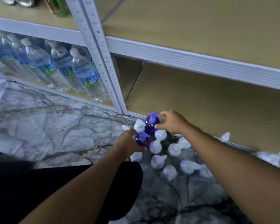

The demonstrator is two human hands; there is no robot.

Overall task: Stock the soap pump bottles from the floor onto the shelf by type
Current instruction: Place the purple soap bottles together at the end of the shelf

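Two purple pump bottles stand among several white-topped pump bottles (158, 161) on the marble floor, just in front of the bottom shelf (208, 102). My left hand (128, 143) is wrapped around the nearer purple bottle (141, 139). My right hand (172, 122) reaches over the farther purple bottle (151, 122), thumb and fingers spread around its shoulder, touching it but not closed on it. The bottom shelf's board is bare on this side.
A white perforated upright (103, 62) divides the shelving. Left of it, water bottles (86, 75) stand in a row on the low shelf. The upper shelf board (200, 21) is bare on the right. My dark-clothed knee (39, 183) is at lower left.
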